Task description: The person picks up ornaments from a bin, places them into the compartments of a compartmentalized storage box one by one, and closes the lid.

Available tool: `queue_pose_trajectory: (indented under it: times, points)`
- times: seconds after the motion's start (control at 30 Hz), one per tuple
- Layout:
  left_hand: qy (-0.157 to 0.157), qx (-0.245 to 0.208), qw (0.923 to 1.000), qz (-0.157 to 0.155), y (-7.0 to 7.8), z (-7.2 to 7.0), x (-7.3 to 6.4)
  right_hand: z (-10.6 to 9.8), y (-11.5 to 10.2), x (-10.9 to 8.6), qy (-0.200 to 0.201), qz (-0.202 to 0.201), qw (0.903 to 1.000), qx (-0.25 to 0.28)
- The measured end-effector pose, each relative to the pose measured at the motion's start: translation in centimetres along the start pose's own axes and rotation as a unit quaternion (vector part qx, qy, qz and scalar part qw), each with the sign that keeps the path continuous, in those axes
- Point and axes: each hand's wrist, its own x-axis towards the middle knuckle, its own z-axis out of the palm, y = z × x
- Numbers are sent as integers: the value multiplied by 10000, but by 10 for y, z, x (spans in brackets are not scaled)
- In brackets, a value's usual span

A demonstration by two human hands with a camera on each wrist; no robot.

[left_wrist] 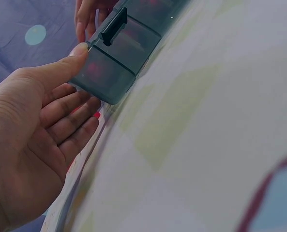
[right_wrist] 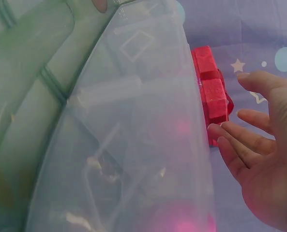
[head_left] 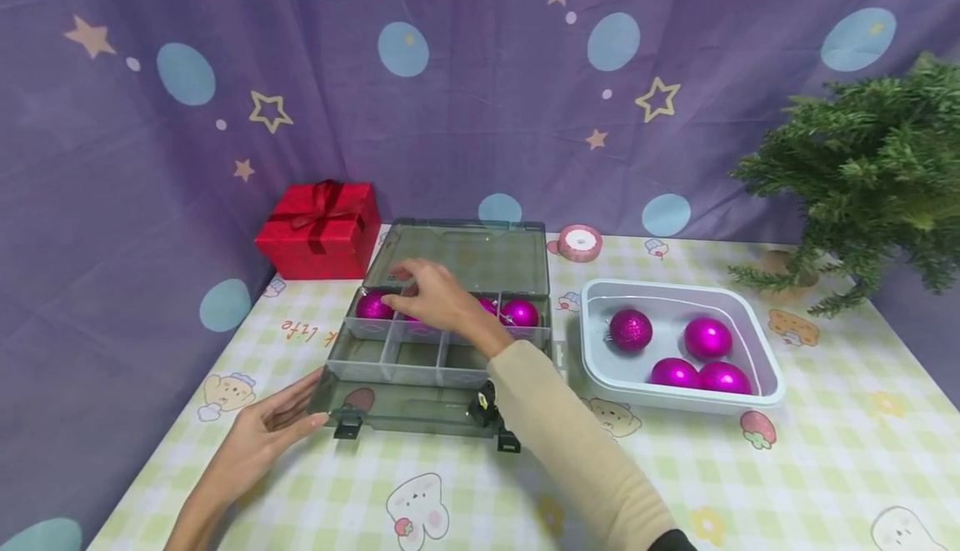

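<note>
A clear grey-green compartment box (head_left: 412,405) lies on the table with its lid (head_left: 480,255) raised at the back. Glittery magenta balls sit along its far row, with a left ball (head_left: 372,306) and a right ball (head_left: 520,313) visible; those between are partly covered by my right hand (head_left: 438,297). That hand hovers over the far row, its fingers loosely spread and holding nothing in the right wrist view. At the near left corner, my left hand (head_left: 258,434) touches the box, thumb on the front rim and nearly straight fingers along the side.
Right of the box stands a pale tub (head_left: 600,368) with several magenta balls. Behind are a red gift box (head_left: 322,238) and a pink ribbon roll (head_left: 580,242). A small green tree (head_left: 877,167) stands at the far right. A purple curtain (head_left: 480,117) backs the table.
</note>
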Motion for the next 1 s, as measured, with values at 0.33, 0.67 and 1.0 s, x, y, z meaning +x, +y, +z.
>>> queue_pose_trajectory:
  times: [0.33,0.67,1.0]
  points:
    - [10,-32,10000,34,1,1,-1,-24,1,-21,-222,-239,9985,-435]
    - [-59,110,9996,-254,2,-1,-1,-55,1,-57,-184,-434,9964,-700]
    - [-57,91,9998,-178,1,1,1,-86,14,-100,241,-386,9957,-807]
